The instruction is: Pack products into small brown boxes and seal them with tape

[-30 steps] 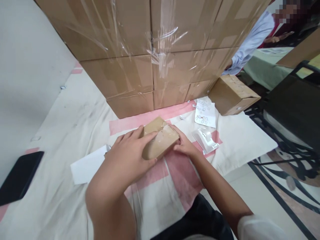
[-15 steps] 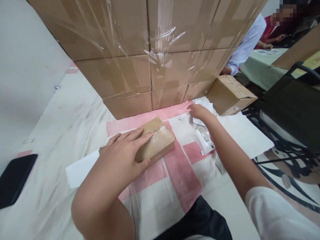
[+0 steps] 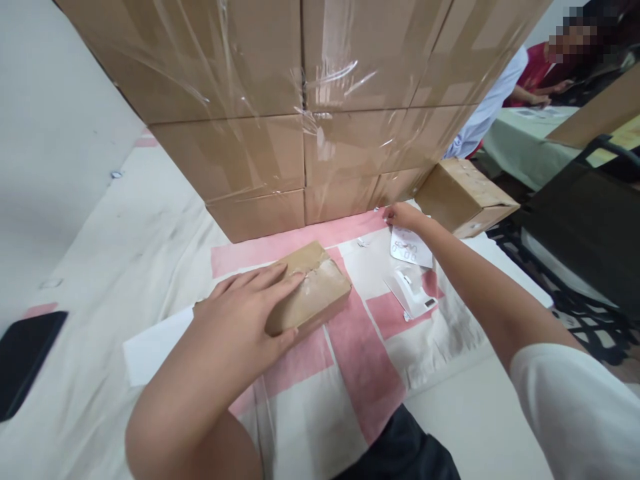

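My left hand (image 3: 250, 300) lies over a small brown cardboard box (image 3: 320, 287), its fingers spread flat across the top and the thumb along the near side. Clear tape glints on the box's right end. Farther right, my right hand (image 3: 403, 217) is closed, fingertips pressed together low by the cloth; a tiny white bit shows at them, too small to name. Just below that hand is a paper with drawn marks (image 3: 411, 248). A white tape dispenser (image 3: 413, 293) sits nearer to me, between the small box and my right forearm.
A tall stack of film-wrapped cartons (image 3: 260, 153) stands in front. Another carton (image 3: 465, 197) lies at its right, beside a dark chair (image 3: 590, 220). A black flat object (image 3: 33, 363) is at the left, a white sheet (image 3: 155, 347) by my left forearm. Other people are at back right.
My right hand has shifted slightly right, and more of the marked paper and tape dispenser shows. The left hand stays on the box. The co-worker's hand by the right carton is out of sight.
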Demonstrator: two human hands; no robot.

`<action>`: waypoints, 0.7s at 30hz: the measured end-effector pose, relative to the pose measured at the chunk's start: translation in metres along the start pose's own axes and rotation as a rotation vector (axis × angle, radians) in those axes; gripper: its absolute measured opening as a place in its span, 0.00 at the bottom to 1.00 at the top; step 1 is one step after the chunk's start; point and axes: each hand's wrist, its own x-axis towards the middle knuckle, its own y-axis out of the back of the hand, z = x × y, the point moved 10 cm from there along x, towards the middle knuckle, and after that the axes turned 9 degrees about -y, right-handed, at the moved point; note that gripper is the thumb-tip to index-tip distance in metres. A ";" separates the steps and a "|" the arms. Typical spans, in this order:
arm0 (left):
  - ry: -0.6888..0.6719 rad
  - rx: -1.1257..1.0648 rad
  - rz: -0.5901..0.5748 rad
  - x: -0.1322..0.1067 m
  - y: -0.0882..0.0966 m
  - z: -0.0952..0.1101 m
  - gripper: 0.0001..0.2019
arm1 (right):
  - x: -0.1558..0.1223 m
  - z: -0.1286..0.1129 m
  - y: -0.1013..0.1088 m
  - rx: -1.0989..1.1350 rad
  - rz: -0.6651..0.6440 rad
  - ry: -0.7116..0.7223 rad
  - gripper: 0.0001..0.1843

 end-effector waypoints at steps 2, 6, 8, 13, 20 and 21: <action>-0.001 -0.006 0.003 0.001 0.000 0.000 0.33 | -0.004 -0.007 0.002 -0.006 -0.015 0.021 0.06; -0.006 -0.036 0.018 0.001 0.001 -0.003 0.33 | -0.031 -0.040 0.016 0.077 0.051 0.064 0.05; -0.016 -0.059 0.025 -0.001 0.002 -0.008 0.33 | -0.064 -0.064 0.014 0.319 -0.004 0.098 0.05; -0.030 -0.126 0.008 -0.010 0.005 -0.029 0.33 | -0.179 -0.140 -0.037 0.888 -0.567 0.192 0.12; 0.018 -0.171 -0.018 -0.024 0.008 -0.039 0.25 | -0.203 -0.166 -0.091 1.072 -0.709 0.319 0.18; 0.054 -0.176 -0.026 -0.025 0.008 -0.039 0.23 | -0.199 -0.166 -0.097 1.075 -0.715 0.334 0.19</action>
